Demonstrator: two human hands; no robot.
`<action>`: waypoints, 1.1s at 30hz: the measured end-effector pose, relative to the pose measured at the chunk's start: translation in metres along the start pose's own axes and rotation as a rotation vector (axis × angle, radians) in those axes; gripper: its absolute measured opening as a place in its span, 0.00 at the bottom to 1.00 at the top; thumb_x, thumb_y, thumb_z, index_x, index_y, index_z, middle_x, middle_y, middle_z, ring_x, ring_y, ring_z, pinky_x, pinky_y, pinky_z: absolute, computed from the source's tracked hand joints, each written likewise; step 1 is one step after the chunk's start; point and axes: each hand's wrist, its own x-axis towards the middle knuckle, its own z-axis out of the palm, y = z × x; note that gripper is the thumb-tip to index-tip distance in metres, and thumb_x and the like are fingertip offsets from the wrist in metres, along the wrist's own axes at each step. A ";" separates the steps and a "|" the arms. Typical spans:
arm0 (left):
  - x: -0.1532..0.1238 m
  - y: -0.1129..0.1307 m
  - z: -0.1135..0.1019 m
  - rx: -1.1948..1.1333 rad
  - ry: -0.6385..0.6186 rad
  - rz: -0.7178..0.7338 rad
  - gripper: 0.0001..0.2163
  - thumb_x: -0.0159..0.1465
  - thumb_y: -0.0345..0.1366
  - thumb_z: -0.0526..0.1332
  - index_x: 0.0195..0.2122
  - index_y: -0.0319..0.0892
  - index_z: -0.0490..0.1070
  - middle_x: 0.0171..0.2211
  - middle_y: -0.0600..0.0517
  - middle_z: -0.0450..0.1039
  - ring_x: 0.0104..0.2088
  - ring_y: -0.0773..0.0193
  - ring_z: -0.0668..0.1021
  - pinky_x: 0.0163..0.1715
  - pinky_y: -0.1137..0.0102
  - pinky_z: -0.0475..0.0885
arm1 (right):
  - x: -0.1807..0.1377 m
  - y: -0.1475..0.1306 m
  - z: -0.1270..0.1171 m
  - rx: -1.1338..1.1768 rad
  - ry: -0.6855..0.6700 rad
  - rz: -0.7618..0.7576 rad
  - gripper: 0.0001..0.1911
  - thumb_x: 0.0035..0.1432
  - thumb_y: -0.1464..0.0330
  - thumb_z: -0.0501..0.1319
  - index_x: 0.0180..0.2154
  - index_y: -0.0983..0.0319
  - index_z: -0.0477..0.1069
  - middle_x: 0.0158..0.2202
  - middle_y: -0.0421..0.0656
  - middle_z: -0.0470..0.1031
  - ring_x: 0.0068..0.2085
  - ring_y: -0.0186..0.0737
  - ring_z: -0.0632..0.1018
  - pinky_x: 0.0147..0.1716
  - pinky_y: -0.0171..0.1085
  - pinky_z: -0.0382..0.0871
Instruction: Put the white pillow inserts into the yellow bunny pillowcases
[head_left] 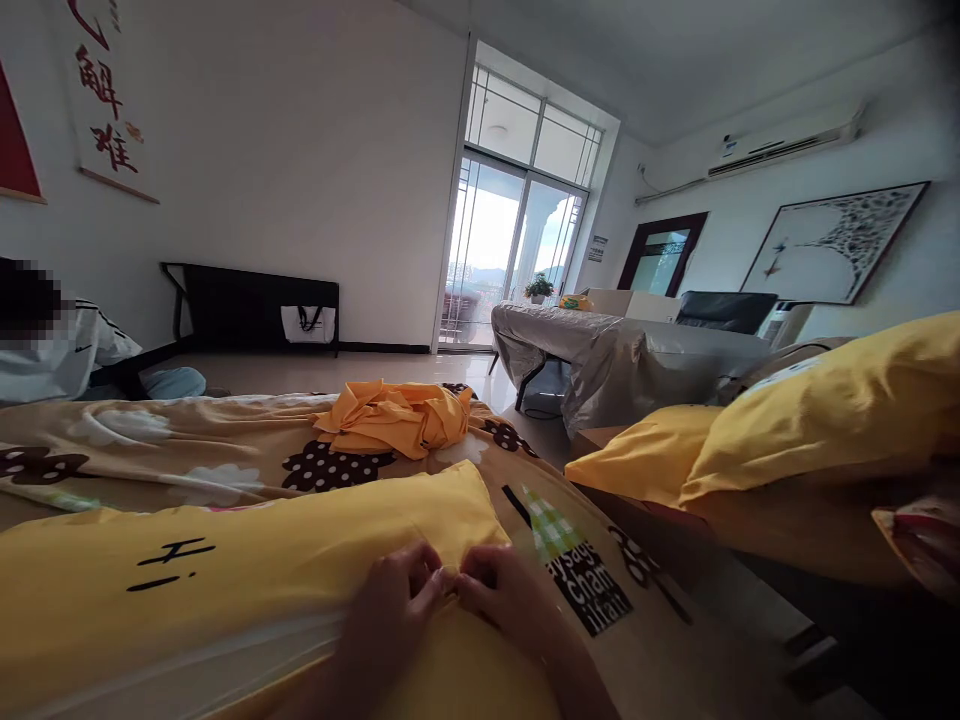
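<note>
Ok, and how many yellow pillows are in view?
3: the Hi pillow, pinched by the left hand and right hand; a larger pillow and a smaller pillow, overlapping at the right. Others may be hidden.

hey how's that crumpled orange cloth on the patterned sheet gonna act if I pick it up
The orange cloth will probably hang floppy, since it lies in loose, irregular folds. It's likely light for its bulk, as the heap looks like thin layers of fabric. Pushed, it would probably bunch up rather than roll, being slumped on the patterned sheet.
</note>
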 end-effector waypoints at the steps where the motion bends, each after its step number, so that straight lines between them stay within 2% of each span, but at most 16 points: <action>1: -0.001 0.002 -0.002 0.015 0.013 0.009 0.13 0.59 0.45 0.53 0.27 0.41 0.67 0.21 0.55 0.67 0.25 0.67 0.69 0.26 0.73 0.59 | 0.000 0.000 0.000 -0.005 0.006 0.003 0.12 0.50 0.66 0.59 0.18 0.63 0.63 0.18 0.33 0.57 0.25 0.29 0.59 0.23 0.30 0.50; 5: -0.008 0.008 -0.011 0.057 0.084 0.107 0.14 0.61 0.46 0.49 0.28 0.42 0.64 0.20 0.56 0.63 0.23 0.68 0.65 0.26 0.72 0.57 | -0.003 0.002 0.000 -0.015 0.011 0.043 0.09 0.48 0.68 0.59 0.20 0.64 0.65 0.19 0.34 0.60 0.25 0.29 0.60 0.23 0.30 0.51; 9: -0.010 0.011 -0.024 0.050 0.168 0.143 0.14 0.60 0.48 0.51 0.28 0.42 0.65 0.18 0.58 0.57 0.21 0.69 0.61 0.24 0.73 0.56 | -0.004 0.004 0.000 -0.031 0.035 0.062 0.09 0.48 0.67 0.59 0.21 0.64 0.67 0.20 0.35 0.61 0.26 0.29 0.61 0.24 0.30 0.51; 13: -0.003 0.010 -0.030 0.052 0.231 0.193 0.13 0.60 0.47 0.52 0.29 0.43 0.66 0.22 0.56 0.63 0.24 0.68 0.65 0.26 0.74 0.60 | -0.003 0.003 0.000 -0.039 0.018 0.063 0.08 0.48 0.68 0.59 0.21 0.64 0.66 0.20 0.35 0.62 0.26 0.30 0.62 0.24 0.30 0.52; 16: -0.001 0.009 -0.028 0.246 0.152 0.171 0.08 0.59 0.38 0.51 0.27 0.42 0.64 0.22 0.55 0.66 0.24 0.67 0.67 0.27 0.72 0.60 | -0.003 0.001 -0.001 -0.056 0.026 0.056 0.08 0.48 0.68 0.59 0.20 0.64 0.65 0.20 0.35 0.61 0.26 0.30 0.61 0.24 0.30 0.52; 20: -0.008 0.010 -0.029 0.727 0.018 0.206 0.07 0.54 0.28 0.50 0.26 0.42 0.67 0.29 0.50 0.73 0.33 0.59 0.72 0.40 0.64 0.63 | -0.003 -0.002 -0.001 -0.022 0.038 0.039 0.08 0.47 0.70 0.58 0.19 0.63 0.62 0.19 0.34 0.60 0.25 0.29 0.60 0.23 0.30 0.51; 22: -0.014 0.011 -0.035 0.883 -0.065 0.128 0.09 0.55 0.28 0.50 0.28 0.42 0.69 0.31 0.47 0.74 0.36 0.54 0.74 0.41 0.60 0.63 | -0.003 -0.002 -0.001 0.009 0.029 0.037 0.08 0.47 0.70 0.57 0.19 0.63 0.61 0.19 0.34 0.59 0.24 0.29 0.60 0.22 0.30 0.51; 26: -0.024 0.015 -0.056 0.970 -0.188 -0.083 0.10 0.57 0.31 0.51 0.31 0.43 0.72 0.33 0.46 0.75 0.37 0.51 0.75 0.37 0.60 0.65 | -0.003 0.001 -0.001 0.015 0.032 0.013 0.08 0.46 0.70 0.57 0.18 0.63 0.60 0.19 0.34 0.58 0.24 0.28 0.60 0.22 0.30 0.50; 30: -0.034 0.026 -0.078 1.041 -0.178 -0.142 0.14 0.58 0.26 0.49 0.36 0.42 0.74 0.37 0.45 0.75 0.40 0.51 0.76 0.41 0.57 0.67 | -0.003 0.003 0.000 0.035 0.034 0.021 0.08 0.46 0.69 0.57 0.19 0.63 0.61 0.19 0.34 0.59 0.25 0.29 0.60 0.22 0.30 0.50; 33: -0.041 0.041 -0.078 1.151 -0.080 -0.128 0.22 0.57 0.20 0.44 0.42 0.40 0.74 0.40 0.43 0.74 0.44 0.49 0.75 0.46 0.53 0.67 | -0.003 0.002 0.000 0.060 0.045 0.033 0.08 0.46 0.68 0.56 0.19 0.62 0.60 0.19 0.35 0.59 0.24 0.29 0.60 0.22 0.31 0.50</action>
